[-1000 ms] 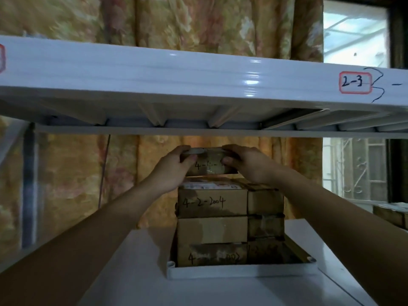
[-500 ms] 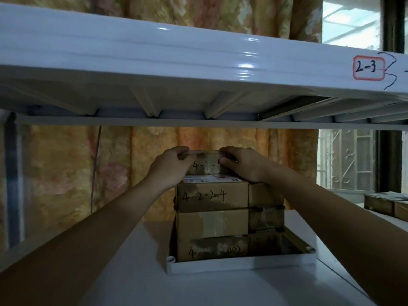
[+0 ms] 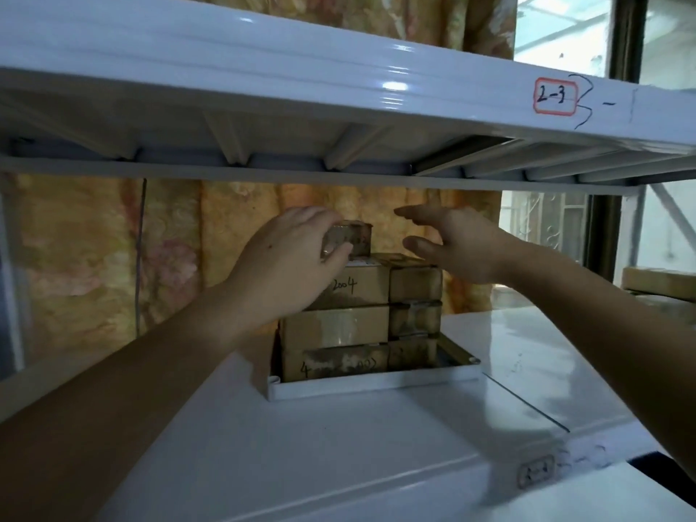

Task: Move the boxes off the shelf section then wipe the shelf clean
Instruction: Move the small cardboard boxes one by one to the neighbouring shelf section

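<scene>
One hand now carries the small top box point(image 3: 348, 241): our right hand point(image 3: 463, 244) has let go and hangs spread beside it, while the left hand's point(image 3: 292, 258) grip stays curled round it, just above the stack of boxes point(image 3: 350, 325) on the shelf point(image 3: 339, 446). We judge unloading barely begun.
</scene>
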`<state>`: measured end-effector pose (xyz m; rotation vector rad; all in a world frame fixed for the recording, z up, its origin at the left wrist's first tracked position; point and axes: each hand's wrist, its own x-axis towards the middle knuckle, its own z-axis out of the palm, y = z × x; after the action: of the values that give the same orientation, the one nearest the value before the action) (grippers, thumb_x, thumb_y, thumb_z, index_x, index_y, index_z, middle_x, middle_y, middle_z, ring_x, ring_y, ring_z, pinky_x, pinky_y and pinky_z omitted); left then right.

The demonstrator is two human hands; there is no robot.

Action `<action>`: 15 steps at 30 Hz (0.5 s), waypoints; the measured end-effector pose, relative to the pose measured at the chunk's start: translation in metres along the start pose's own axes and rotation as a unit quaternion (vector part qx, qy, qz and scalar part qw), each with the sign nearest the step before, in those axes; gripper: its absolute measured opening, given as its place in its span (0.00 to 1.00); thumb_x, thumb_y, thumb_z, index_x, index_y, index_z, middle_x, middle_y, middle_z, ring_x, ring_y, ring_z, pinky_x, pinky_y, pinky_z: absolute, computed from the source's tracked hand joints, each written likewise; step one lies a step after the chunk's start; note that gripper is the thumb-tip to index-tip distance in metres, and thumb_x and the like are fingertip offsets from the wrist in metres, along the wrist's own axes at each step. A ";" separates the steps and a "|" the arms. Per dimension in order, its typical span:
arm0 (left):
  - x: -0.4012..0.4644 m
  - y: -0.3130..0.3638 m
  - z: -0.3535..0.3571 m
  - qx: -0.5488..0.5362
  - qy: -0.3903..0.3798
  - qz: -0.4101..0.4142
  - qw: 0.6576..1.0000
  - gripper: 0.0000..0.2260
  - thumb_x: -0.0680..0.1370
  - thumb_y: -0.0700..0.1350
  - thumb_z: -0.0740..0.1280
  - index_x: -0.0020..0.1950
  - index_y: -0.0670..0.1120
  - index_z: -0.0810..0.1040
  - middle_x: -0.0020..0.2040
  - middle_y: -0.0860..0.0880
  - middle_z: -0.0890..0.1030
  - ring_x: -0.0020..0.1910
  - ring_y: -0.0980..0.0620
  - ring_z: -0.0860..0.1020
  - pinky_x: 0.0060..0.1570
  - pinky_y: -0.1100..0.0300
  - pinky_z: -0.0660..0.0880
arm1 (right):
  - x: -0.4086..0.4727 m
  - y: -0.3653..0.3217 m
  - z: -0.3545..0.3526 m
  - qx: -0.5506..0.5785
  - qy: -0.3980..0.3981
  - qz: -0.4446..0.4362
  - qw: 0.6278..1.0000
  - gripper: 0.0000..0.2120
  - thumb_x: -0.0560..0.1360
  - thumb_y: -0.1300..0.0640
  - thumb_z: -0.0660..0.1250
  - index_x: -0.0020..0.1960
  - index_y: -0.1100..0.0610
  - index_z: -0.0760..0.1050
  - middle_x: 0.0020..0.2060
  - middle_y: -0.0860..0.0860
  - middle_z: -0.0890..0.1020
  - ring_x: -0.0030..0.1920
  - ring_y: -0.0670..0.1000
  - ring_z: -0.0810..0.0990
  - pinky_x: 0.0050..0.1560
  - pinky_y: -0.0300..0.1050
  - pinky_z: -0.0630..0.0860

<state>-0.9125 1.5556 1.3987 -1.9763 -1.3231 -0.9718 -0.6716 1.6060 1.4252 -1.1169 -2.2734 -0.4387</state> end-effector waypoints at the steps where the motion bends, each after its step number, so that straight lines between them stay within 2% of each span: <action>1: -0.004 0.010 0.003 0.001 -0.007 0.015 1.000 0.22 0.81 0.58 0.58 0.72 0.51 0.70 0.69 0.54 0.72 0.67 0.54 0.68 0.62 0.59 0.64 | -0.014 0.001 -0.002 -0.006 -0.012 -0.001 1.000 0.25 0.81 0.47 0.60 0.77 0.47 0.60 0.73 0.51 0.70 0.59 0.49 0.76 0.55 0.41 0.65; 5: -0.020 0.053 0.027 -0.009 -0.050 0.053 0.997 0.22 0.82 0.58 0.56 0.74 0.51 0.68 0.72 0.55 0.69 0.71 0.55 0.65 0.69 0.55 0.63 | -0.068 0.011 -0.007 -0.020 -0.051 -0.003 0.999 0.25 0.82 0.50 0.60 0.77 0.49 0.60 0.69 0.51 0.74 0.51 0.43 0.72 0.52 0.39 0.65; 7: -0.023 0.077 0.041 -0.020 -0.068 0.074 0.995 0.21 0.82 0.58 0.56 0.73 0.52 0.69 0.72 0.55 0.70 0.70 0.55 0.65 0.69 0.54 0.65 | -0.094 0.023 -0.008 -0.027 -0.070 0.005 0.997 0.26 0.81 0.49 0.60 0.78 0.49 0.59 0.69 0.51 0.73 0.55 0.48 0.76 0.52 0.39 0.66; 10: -0.022 0.122 0.063 -0.045 -0.097 0.099 0.989 0.20 0.82 0.57 0.57 0.72 0.51 0.70 0.71 0.55 0.70 0.70 0.56 0.65 0.68 0.56 0.65 | -0.133 0.046 -0.014 -0.034 -0.098 0.021 0.994 0.26 0.82 0.48 0.59 0.78 0.50 0.58 0.74 0.49 0.68 0.66 0.52 0.74 0.60 0.41 0.67; 15: -0.013 0.215 0.093 -0.101 -0.143 0.105 0.979 0.22 0.83 0.57 0.55 0.75 0.51 0.65 0.73 0.56 0.67 0.70 0.56 0.63 0.68 0.59 0.61 | -0.204 0.106 -0.039 -0.037 -0.106 0.055 0.992 0.25 0.82 0.48 0.57 0.78 0.47 0.58 0.75 0.46 0.66 0.70 0.52 0.70 0.68 0.47 0.66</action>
<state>-0.6911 1.5450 1.3219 -2.4285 -1.1657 -0.7682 -0.4730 1.5237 1.3347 -1.3770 -2.3778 -0.3778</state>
